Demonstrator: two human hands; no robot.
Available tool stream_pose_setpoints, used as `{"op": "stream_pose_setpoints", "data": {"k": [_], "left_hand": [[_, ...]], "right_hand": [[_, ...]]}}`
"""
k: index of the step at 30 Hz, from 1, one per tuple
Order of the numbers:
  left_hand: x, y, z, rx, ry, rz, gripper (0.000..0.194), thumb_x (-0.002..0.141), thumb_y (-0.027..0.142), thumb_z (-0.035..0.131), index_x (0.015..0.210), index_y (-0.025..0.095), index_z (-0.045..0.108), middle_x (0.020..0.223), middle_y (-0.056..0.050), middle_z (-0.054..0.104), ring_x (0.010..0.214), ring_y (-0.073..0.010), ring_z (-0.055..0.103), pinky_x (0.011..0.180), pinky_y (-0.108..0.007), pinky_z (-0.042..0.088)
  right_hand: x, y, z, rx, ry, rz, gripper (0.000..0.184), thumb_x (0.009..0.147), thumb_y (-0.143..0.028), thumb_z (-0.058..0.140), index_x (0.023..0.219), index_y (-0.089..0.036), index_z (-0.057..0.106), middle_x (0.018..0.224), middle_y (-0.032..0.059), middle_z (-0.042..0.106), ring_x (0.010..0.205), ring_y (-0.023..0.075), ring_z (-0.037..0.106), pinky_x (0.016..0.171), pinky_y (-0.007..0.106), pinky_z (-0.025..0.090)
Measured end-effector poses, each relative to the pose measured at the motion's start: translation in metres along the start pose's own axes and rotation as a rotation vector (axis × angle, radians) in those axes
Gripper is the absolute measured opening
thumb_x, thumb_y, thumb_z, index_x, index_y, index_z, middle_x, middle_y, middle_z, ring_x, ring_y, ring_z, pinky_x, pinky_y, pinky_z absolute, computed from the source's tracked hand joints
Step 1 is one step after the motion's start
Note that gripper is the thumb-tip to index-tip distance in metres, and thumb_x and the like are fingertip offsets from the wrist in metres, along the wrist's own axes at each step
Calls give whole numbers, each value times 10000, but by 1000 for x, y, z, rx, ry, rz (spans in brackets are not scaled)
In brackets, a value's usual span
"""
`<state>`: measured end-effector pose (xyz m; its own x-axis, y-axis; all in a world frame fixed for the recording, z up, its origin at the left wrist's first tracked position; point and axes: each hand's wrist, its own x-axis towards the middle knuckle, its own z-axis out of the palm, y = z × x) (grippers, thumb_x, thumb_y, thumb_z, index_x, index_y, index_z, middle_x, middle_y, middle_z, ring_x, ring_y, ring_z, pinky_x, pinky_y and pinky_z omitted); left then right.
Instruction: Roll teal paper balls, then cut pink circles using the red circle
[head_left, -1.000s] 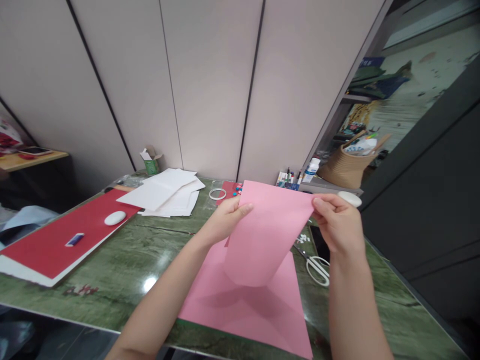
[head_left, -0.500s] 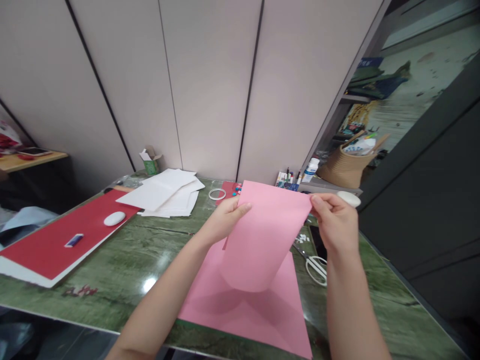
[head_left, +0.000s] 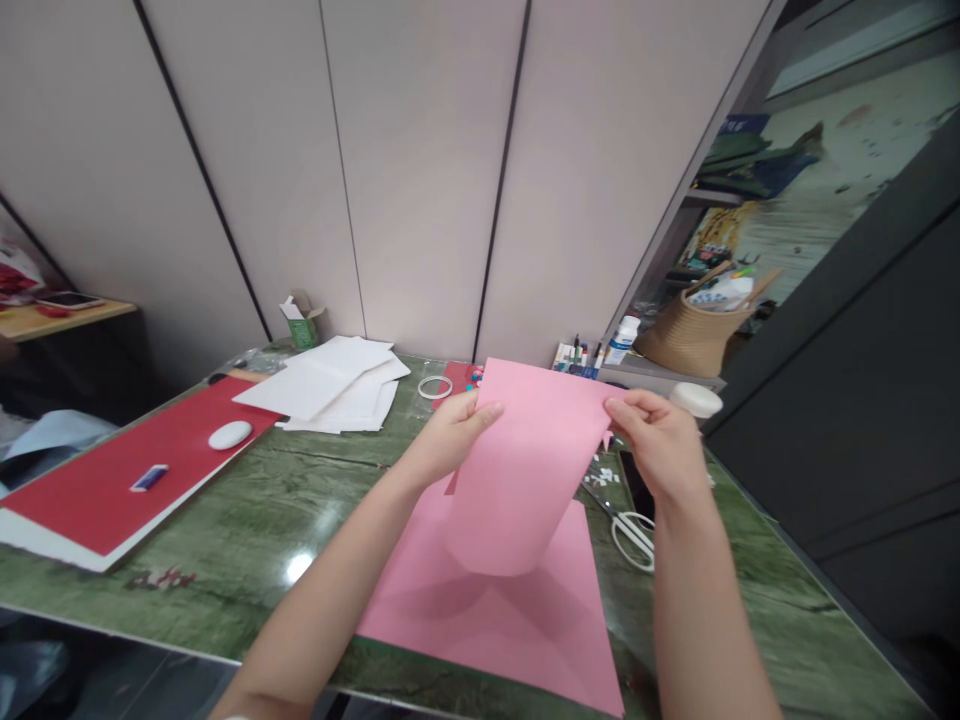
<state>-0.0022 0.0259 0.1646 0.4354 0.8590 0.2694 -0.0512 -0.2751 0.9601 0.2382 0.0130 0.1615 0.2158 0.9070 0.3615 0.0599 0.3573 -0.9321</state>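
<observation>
A large pink paper sheet (head_left: 517, 480) is curled up off the green marbled table (head_left: 247, 520), its near half still lying flat. My left hand (head_left: 442, 440) pinches the raised far edge at its left corner. My right hand (head_left: 652, 445) pinches the same edge at the right corner, where the paper buckles a little. Both hands are held above the table with the sheet arched between them.
White-handled scissors (head_left: 630, 530) and a dark phone (head_left: 637, 480) lie right of the sheet. A stack of white paper (head_left: 330, 385), a tape ring (head_left: 435, 388), a red board (head_left: 112, 480) with a white oval object (head_left: 229, 435), pens and a woven basket (head_left: 690, 335) stand around.
My right hand has shifted slightly left and inward along the raised edge, crumpling the right corner. The left hand and the rest of the sheet stay nearly still.
</observation>
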Motion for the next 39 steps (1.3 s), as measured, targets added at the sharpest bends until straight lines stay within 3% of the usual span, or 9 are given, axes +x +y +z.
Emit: {"op": "stream_pose_setpoints", "data": {"k": [7,17,25,33,39], "left_hand": [[1,-3,0,-74,20,-12,331,782,424,481,888,119,558,760,-48,594,695,-149,545,618,-254,403],[2,-3,0,-124,31,-4,366,775,410,500,984,119,576,864,-78,630,760,-162,566,662,-265,422],[5,-9,1,-363,-1,-29,344,770,347,536,1027,120,558,907,-92,635,721,-161,598,669,-295,453],[7,-12,1,-307,68,-18,360,769,359,537,1042,126,566,943,-96,641,748,-172,606,651,-280,454],[9,-13,0,-390,90,-16,366,761,343,551,1053,124,566,969,-105,640,786,-184,611,697,-297,458]], "right_hand": [[-1,0,4,-4,-103,47,184,666,-356,656,730,-187,624,667,-13,628,592,119,552,583,229,453],[-1,2,8,-168,42,-115,208,668,-347,653,586,-179,561,452,-58,486,431,82,412,464,206,325],[-2,-2,1,-35,-86,19,162,635,-332,686,665,-192,610,582,-33,579,525,101,511,542,221,430],[-2,0,5,-164,-10,-73,181,656,-343,669,644,-176,600,519,-36,560,488,94,494,509,210,412],[0,3,6,-155,-123,22,213,651,-372,664,729,-181,612,618,-11,607,551,113,541,556,228,448]]}}
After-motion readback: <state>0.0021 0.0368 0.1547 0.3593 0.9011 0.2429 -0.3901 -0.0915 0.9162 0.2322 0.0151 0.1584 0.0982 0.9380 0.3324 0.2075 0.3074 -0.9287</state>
